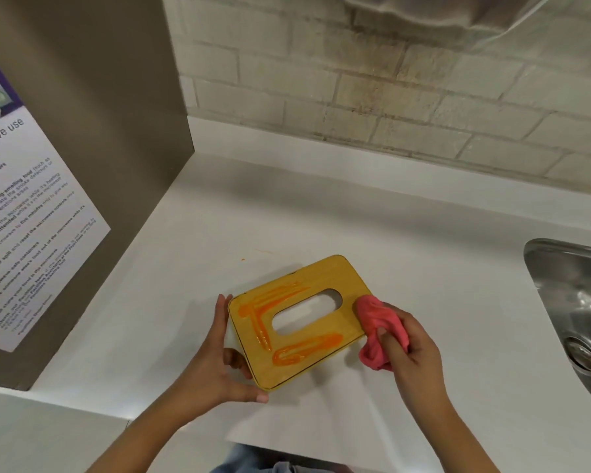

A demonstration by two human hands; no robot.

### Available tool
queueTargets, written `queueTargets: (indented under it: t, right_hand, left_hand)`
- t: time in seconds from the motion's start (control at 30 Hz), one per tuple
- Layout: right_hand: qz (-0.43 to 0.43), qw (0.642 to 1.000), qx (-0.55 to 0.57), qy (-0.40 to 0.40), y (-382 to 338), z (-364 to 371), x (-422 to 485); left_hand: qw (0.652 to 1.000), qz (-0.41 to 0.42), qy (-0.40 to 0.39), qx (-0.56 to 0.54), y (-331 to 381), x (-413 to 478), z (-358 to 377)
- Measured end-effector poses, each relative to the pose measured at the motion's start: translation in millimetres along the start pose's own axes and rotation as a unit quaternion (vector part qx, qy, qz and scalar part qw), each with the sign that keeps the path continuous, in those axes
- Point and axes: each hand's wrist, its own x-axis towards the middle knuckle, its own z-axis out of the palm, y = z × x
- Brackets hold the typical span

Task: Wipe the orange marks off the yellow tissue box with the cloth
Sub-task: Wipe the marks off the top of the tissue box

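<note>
Head view, tissue box lying near-left to far-right, left hand gripping it, right hand clutching cloth

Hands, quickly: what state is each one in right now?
Left hand: grips the yellow tissue box at its left end.
Right hand: holds the bunched pink cloth at the box's right end.

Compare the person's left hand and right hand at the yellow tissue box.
The left hand grips the yellow rectangular tissue box by its left end; the right hand grips a crumpled pink cloth instead. The left hand touches the box directly; the right hand meets its right end through the cloth. Both flank the orange marks.
</note>
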Motion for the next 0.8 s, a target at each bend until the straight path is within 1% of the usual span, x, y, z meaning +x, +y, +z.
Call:
queueTargets:
  t: [0.13,0.23,0.3,0.43,0.57,0.8]
  right_hand:
    - [-0.034,0.999,-0.002,-0.019,0.6,9.7,-2.4]
    - [-0.082,0.995,-0.028,-0.048,0.0,20.0,-7.2]
    - [-0.1,0.992,-0.047,-0.052,0.7,26.0,-10.6]
    - [-0.11,0.989,-0.08,-0.063,1.8,35.3,-19.1]
    - [-0.128,0.978,-0.155,-0.062,-6.6,43.1,-24.2]
    - [-0.149,0.96,-0.213,-0.108,-15.0,61.3,-29.7]
  left_hand:
    - [1.0,0.004,-0.004,0.001,-2.8,3.4,10.7]
    - [1.0,0.023,0.019,0.009,-3.6,2.2,16.6]
    - [0.998,0.045,0.032,0.021,-3.8,2.9,18.3]
    - [0.996,0.076,0.04,0.031,-3.6,3.8,19.9]
    - [0.994,0.092,0.045,0.031,-2.7,4.9,20.6]
    - [0.995,0.087,0.05,0.024,-5.4,5.3,21.0]
